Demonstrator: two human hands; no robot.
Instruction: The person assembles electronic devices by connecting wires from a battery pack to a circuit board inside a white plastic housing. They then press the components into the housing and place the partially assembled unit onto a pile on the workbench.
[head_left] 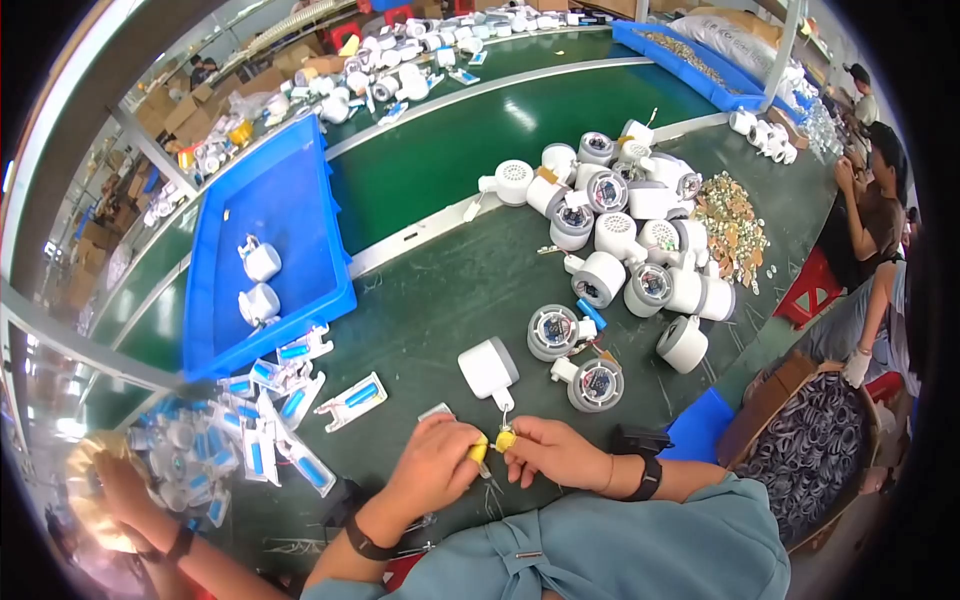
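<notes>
Head view: left hand point(437, 460), right hand point(562, 454) in pinches, contents unclear, near smooth cylindrical housing point(484, 371)

We see the left hand point(437, 458) and right hand point(562, 455) close together, just beside a white housing point(485, 369) on the green surface point(430, 290); a blue bin point(275, 190) lies left of clustered housings point(615, 232).

White housing point(483, 369), grey-rimmed, seemingly on its side, on tabletop point(420, 300)

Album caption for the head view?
Left hand and right hand, wearing yellow finger cots, near a white cylindrical housing.
</notes>
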